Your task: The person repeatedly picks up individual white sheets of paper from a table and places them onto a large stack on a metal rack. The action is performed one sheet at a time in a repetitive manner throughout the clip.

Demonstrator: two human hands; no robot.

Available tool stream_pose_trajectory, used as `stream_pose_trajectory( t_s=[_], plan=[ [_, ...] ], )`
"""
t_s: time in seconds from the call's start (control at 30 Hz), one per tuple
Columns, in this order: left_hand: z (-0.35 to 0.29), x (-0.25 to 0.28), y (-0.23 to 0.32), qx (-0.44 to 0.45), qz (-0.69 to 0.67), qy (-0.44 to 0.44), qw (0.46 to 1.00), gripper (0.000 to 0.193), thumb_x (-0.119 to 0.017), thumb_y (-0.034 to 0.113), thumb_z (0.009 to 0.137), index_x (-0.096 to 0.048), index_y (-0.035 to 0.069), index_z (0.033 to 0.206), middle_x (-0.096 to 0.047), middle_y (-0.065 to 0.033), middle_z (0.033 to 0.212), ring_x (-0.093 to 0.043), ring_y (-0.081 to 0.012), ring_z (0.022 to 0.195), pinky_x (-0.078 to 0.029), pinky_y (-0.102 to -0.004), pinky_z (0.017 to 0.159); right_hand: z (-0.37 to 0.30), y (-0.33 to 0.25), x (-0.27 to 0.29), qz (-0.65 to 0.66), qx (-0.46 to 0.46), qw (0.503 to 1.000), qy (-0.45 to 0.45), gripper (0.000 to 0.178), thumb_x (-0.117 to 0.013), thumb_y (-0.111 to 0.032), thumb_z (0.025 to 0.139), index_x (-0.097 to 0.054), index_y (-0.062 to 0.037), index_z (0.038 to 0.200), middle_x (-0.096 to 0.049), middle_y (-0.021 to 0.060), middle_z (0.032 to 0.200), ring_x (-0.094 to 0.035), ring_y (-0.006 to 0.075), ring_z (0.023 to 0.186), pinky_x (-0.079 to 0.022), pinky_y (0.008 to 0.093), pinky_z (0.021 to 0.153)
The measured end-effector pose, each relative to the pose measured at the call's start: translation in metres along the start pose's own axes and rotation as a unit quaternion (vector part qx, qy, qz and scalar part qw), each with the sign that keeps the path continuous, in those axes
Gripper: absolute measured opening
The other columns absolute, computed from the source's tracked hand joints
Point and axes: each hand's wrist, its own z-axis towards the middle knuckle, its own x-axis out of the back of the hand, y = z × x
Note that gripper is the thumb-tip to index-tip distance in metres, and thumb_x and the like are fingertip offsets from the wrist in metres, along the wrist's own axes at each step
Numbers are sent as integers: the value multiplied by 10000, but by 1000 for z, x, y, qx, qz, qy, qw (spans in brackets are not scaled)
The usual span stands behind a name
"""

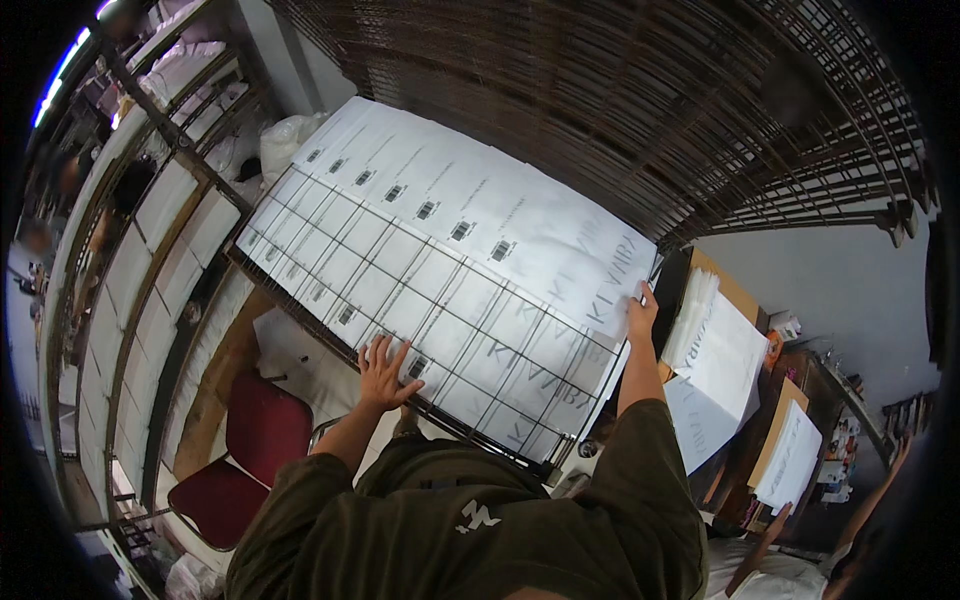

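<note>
A wire drying rack shelf [400, 278] lies across the middle, its dark grid over a layer of white printed sheets. Along its far half, more white sheets [470, 190] overlap in a row on top of the wires, with dark print and small code patches. My left hand [388, 372] rests at the shelf's near edge, fingers spread, holding nothing. At the right end, my right hand [641, 315] pinches the edge of the nearest upper white sheet between thumb and fingers. That sheet lies flat on the grid; the underside of its edge is hidden.
Raised wire shelves [640, 100] slant up behind. Right of the rack sits a stack of white sheets [715, 345]. A co-worker's hand [780, 520] touches another white stack [790, 460]. At left are a red chair [265, 425] and a tall loaded rack [130, 270].
</note>
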Motion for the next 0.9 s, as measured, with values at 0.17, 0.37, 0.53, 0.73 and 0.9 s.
stream_pose_trajectory(
  t_s=[0.17, 0.37, 0.53, 0.73, 0.9],
  plan=[
    [-5, 0, -1, -16, -6, 39, 999, 797, -504, 656, 730, -353, 197, 1364, -293, -174, 1344, -226, -372, 1285, -99, -569, 1032, -10, -5, -10, -97, 155, 979, 85, 564, -599, 10, 684, -474, -24, 1233, -465, 171, 1216, -492, 276, 1081, -424, 338, 893],
    [-4, -3, 1, -19, 9, 25, 999, 799, -528, 617, 737, -341, 162, 1368, -279, -203, 1346, -195, -370, 1297, -101, -573, 1031, -97, -51, 6, -205, 236, 935, 170, 448, -629, -56, 714, -521, -15, 1147, -484, 218, 1186, -442, 371, 1131, -345, 404, 978],
    [-8, -13, -6, -54, 33, 45, 997, 759, -543, 547, 760, -339, 133, 1363, -230, -231, 1380, -188, -386, 1295, -106, -567, 1031, -185, -26, 64, -184, 162, 930, 272, 355, -604, -113, 754, -552, -6, 1088, -552, 190, 1059, -496, 355, 1041, -380, 409, 913],
    [-17, -28, -13, -66, 67, 90, 991, 692, -424, 538, 847, -287, 136, 1394, -213, -219, 1399, -199, -378, 1293, -131, -552, 1026, -298, 2, 135, -354, -1, 855, 380, 425, -604, -231, 767, -538, -87, 1161, -486, 170, 1172, -454, 342, 1105, -382, 449, 894],
    [-12, -21, 0, -66, 85, 78, 991, 683, -363, 586, 859, -309, 156, 1387, -234, -202, 1392, -216, -359, 1285, -142, -542, 1021, -369, 32, 165, -440, -113, 866, 208, 538, -642, -305, 722, -517, -117, 1210, -397, 171, 1328, -369, 339, 1226, -339, 468, 954]
  ],
)
